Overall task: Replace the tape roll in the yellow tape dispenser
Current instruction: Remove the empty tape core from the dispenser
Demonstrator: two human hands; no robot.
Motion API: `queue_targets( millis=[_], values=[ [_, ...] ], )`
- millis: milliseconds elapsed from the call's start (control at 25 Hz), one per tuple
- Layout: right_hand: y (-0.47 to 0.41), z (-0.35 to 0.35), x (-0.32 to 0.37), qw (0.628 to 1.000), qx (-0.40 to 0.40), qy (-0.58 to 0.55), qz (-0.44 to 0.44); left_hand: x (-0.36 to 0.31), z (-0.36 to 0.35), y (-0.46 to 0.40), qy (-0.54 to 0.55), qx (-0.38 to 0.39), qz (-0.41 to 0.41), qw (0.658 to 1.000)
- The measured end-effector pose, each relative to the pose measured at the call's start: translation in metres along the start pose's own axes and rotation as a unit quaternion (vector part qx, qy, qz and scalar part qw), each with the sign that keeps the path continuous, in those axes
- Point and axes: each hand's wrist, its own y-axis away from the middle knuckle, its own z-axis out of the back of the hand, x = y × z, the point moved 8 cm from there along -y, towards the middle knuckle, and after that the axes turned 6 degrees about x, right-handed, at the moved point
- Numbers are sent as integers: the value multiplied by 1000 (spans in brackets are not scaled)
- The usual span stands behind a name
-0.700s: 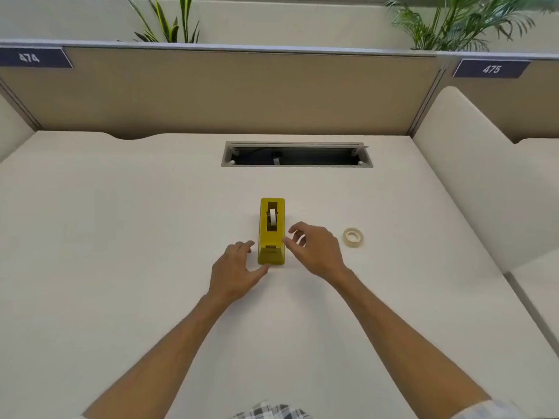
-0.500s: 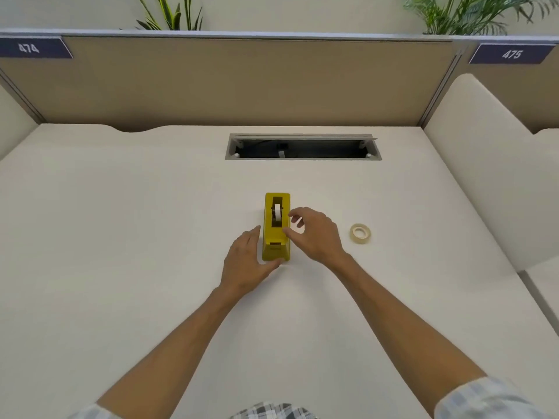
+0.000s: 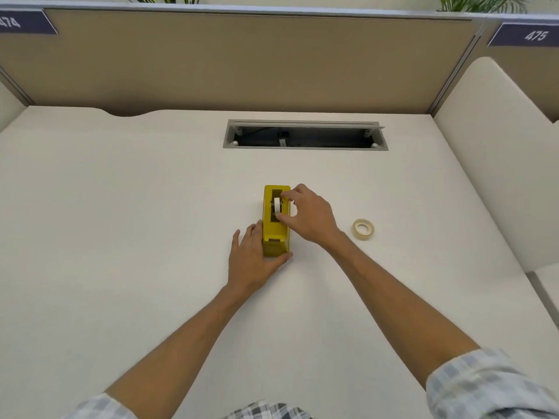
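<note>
- Head view shows the right hand (image 3: 311, 216) now over the open top of the yellow tape dispenser (image 3: 276, 220); half a second ago its fingers were only at the dispenser's right side, and before that it hovered near the front end.
- Its thumb and forefinger (image 3: 287, 195) now reach into the slot on either side of the old roll (image 3: 276, 205), a small white roll sitting on edge in the well. They look pinched toward it, but whether they actually grip it cannot be told from this angle.
- Meanwhile the left hand (image 3: 252, 258) has moved from beside the front corner to lie flat against the dispenser's left side, thumb hooked round the near end (a bracing hold, fingers open rather than curled).
- The dispenser itself has stayed put on the surface (image 3: 121, 237), standing lengthwise away from the person, roughly central.
- The new tape roll (image 3: 363, 229) lies flat on the surface to the right, well apart from the dispenser and untouched in all three pictures.
- For the task this reads as the shift from approach to extraction: one hand steadies the body, the other is set to lift the spent roll and its core out.
- Nothing is yet replaced; the old roll is still seated, so the task is at its first real step.
- The likely snag is the core catching in its cradle, which the bracing hand should counter.
</note>
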Motion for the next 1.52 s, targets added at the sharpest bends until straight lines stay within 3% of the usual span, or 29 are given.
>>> queue_targets(
  millis=[280, 1520],
  values=[
    [-8, -4, 7, 997, 42, 59, 31, 5, -4, 4, 33, -20, 14, 999],
    [-11, 6, 19, 994, -29, 87, 65, 6, -9, 5, 28, -15, 14, 999]
  ],
)
